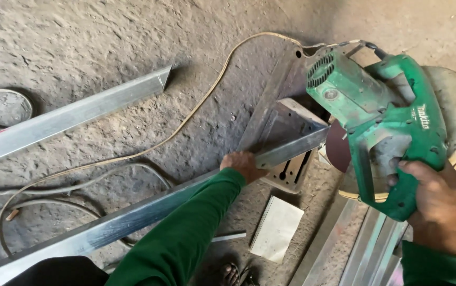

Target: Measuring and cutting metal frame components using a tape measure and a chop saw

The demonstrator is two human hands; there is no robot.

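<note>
Both hands were busy: my left hand (243,164) pressed down, fingers curled over the long metal channel (132,217), pinning it on the saw base (286,135) so it would not shift, while my right hand (437,198) was wrapped tight around the green chop saw (381,116) handle, blade raised. That channel was shiny, galvanised, its cut end angled beside the blade.

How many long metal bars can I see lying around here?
At least 5: one bar under the left hand at the saw, one bar on the floor upper left, and about three bars stacked lower right; more may be hidden.
</note>
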